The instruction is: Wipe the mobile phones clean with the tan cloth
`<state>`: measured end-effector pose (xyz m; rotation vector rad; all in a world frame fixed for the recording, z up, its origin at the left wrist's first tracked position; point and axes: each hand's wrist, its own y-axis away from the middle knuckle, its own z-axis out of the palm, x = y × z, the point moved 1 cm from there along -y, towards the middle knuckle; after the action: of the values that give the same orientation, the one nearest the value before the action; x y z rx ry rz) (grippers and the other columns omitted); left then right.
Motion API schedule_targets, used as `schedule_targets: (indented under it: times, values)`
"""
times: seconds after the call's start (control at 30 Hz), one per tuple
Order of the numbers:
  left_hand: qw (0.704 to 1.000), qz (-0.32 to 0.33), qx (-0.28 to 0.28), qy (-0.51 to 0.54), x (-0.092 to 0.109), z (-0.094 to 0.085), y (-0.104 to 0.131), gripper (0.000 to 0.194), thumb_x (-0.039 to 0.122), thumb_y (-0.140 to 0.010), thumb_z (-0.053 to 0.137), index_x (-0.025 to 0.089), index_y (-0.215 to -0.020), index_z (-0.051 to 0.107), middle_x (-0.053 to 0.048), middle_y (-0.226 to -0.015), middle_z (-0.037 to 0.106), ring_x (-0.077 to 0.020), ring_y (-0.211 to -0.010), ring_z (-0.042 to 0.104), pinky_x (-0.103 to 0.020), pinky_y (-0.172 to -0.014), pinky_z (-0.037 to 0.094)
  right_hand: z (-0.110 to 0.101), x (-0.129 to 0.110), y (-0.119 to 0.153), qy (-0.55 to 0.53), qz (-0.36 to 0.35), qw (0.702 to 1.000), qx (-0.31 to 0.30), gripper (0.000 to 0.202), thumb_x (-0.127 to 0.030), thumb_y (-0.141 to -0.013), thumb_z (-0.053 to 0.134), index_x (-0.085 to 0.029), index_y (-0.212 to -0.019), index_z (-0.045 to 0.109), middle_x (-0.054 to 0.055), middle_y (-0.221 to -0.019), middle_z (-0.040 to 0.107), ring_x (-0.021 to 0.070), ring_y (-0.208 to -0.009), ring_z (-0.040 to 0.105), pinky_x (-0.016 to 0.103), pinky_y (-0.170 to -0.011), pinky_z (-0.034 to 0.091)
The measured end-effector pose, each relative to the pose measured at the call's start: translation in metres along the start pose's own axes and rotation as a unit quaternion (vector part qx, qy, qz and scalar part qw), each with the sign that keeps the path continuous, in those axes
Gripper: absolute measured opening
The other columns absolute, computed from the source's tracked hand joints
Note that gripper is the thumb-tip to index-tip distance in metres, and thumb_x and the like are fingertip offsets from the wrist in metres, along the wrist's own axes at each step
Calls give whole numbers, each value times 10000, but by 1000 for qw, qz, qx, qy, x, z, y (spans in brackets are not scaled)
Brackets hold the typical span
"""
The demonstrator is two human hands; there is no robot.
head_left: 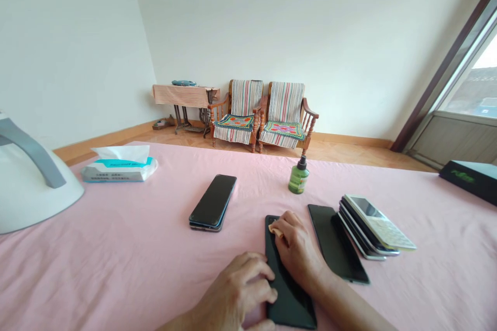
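Observation:
A black smartphone (289,297) lies flat on the pink tablecloth, directly in front of me. My right hand (297,243) is closed on a small beige cloth (276,230) and presses it onto the far end of the phone. With bent fingers, my left hand (248,287) holds the phone's left edge; its fingertips rest on the rim. Just right of my right hand lies a larger dark phone (337,243). Beside it is a stack of several phones, a white one (380,222) on top. To the left sits a smaller phone pile (213,201).
A green pump bottle (298,178) stands beyond my hands. Farther left are a tissue pack (118,169) and a white appliance with a grey handle (34,186). A black box (468,181) sits at the right edge. Two wooden chairs (285,108) stand past the table.

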<state>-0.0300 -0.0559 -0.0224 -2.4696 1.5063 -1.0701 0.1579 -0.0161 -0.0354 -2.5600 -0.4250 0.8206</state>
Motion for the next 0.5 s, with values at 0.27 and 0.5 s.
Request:
schedule_targets:
  times: [0.27,0.5]
  values:
    - [999,-32,8,6,12,-8,0,285,188,-720,808,214,-963,663,-52,-1103,628,-236,-1096,543,-356,-986,437,4,0,0,5,0,1000,14,258,7,-803,454,-169,-767,639,59,-807,561,195,-794,522,301,-736,425]
    - [999,-34,7,1,15,-12,-6,244,165,-702,799,207,-904,669,-41,-1040,640,-225,-1044,561,-355,-954,443,6,1,-5,10,8,1000,26,276,28,-793,440,-169,-733,623,54,-792,558,190,-791,524,295,-736,415]
